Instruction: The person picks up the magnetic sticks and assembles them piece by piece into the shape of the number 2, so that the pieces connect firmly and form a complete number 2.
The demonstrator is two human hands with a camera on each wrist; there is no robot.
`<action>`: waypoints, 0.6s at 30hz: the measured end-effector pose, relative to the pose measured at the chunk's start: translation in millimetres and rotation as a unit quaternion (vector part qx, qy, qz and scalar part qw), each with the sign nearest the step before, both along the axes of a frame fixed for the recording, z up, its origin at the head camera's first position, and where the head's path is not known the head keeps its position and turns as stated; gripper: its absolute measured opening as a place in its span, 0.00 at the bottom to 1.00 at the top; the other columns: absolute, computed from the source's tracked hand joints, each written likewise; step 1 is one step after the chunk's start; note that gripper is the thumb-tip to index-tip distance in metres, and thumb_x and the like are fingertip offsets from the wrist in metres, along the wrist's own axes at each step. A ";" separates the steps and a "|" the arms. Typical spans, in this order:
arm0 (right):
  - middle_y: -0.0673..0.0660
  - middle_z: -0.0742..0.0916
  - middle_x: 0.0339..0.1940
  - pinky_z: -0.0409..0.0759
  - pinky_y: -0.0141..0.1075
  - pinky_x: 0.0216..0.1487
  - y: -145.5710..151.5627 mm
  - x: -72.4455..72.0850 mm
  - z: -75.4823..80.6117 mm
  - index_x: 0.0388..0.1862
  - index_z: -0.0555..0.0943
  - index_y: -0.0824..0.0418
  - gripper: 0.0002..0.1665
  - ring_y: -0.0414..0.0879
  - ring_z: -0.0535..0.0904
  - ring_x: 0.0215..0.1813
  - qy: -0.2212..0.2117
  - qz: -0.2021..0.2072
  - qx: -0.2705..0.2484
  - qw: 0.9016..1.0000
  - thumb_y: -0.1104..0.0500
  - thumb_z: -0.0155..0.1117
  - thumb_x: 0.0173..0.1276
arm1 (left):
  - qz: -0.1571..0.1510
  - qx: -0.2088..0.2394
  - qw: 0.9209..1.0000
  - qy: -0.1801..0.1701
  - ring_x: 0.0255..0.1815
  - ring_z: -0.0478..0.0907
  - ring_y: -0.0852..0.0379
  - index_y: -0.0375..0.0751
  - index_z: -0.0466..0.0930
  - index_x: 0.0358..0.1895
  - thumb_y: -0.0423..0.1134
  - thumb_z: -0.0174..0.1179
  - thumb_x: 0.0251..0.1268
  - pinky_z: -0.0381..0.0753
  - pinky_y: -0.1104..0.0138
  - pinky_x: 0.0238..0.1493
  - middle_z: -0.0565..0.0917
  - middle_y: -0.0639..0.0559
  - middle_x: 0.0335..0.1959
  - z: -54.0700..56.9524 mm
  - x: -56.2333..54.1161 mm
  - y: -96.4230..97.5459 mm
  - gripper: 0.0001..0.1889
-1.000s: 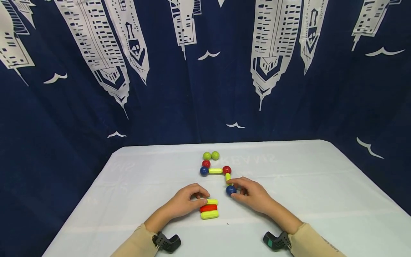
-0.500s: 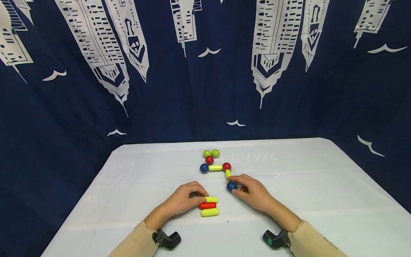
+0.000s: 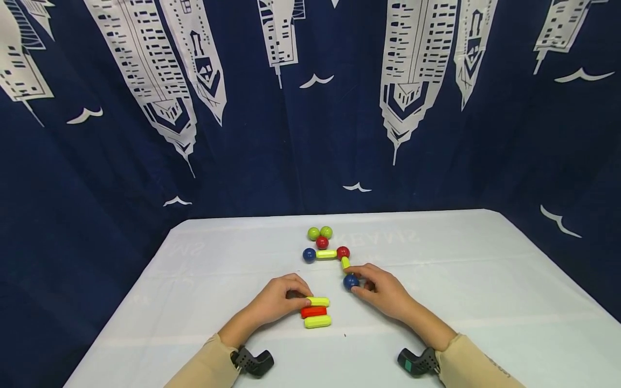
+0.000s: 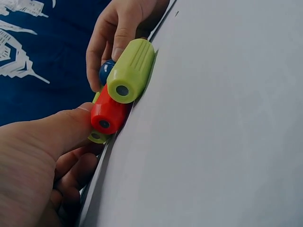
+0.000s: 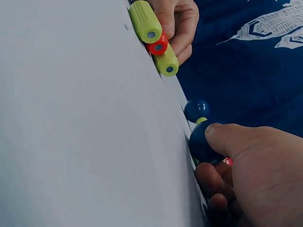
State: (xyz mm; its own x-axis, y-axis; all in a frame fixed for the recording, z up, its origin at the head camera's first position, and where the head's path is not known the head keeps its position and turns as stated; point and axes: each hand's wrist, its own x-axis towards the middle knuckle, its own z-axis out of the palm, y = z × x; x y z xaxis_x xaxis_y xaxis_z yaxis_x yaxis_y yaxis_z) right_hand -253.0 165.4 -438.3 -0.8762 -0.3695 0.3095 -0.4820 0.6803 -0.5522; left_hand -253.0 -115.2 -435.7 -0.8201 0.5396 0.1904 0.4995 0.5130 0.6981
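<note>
In the head view my left hand [image 3: 278,299] pinches the left end of a yellow-green magnetic rod [image 3: 318,302]. A red rod [image 3: 314,312] and a second yellow-green rod [image 3: 317,321] lie in a row on its near side; both show metal-tipped ends in the left wrist view. My right hand [image 3: 385,290] holds a blue ball [image 3: 351,281] between thumb and fingers. From that ball a short yellow-green rod [image 3: 345,263], partly behind the index finger, leads to a red ball [image 3: 343,253]. Another yellow-green rod [image 3: 326,254] joins this red ball to a second blue ball [image 3: 309,255].
A loose red ball [image 3: 322,243] sits just beyond the joined rod, close to two green balls [image 3: 320,233] at the back. Everything lies on a white-covered table [image 3: 218,258]. Behind it hangs a dark blue curtain [image 3: 291,151] with a printed skyline.
The loose red ball has shifted right, away from the far blue ball and along the rod, below the green balls. Both hands keep their grips with hardly any movement.
</note>
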 end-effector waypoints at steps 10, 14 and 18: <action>0.38 0.79 0.38 0.71 0.27 0.29 -0.8 0.0 0.6 0.54 0.75 0.40 0.22 0.35 0.71 0.29 -0.008 -0.007 0.006 1.000 0.51 0.64 0.59 | 0.039 -0.003 0.999 0.018 0.30 0.71 0.65 0.58 0.81 0.33 0.44 0.64 0.54 0.70 0.76 0.28 0.74 0.63 0.35 -3.8 -1.8 -0.4 0.04; 0.38 0.78 0.38 0.70 0.27 0.29 -1.1 -0.2 0.4 0.54 0.75 0.41 0.22 0.35 0.71 0.29 -0.009 -0.006 0.007 1.000 0.51 0.64 0.59 | 0.046 -0.002 0.999 0.022 0.29 0.71 0.66 0.57 0.80 0.35 0.44 0.64 0.54 0.71 0.75 0.29 0.75 0.62 0.32 -4.0 -1.6 -0.8 0.05; 0.38 0.78 0.37 0.70 0.27 0.29 -1.5 1.0 0.0 0.54 0.75 0.40 0.22 0.36 0.71 0.29 -0.015 -0.010 0.007 1.000 0.51 0.64 0.59 | 0.055 0.007 0.998 0.011 0.26 0.71 0.66 0.57 0.78 0.37 0.43 0.63 0.55 0.71 0.75 0.26 0.76 0.62 0.27 -5.2 -3.6 -0.9 0.07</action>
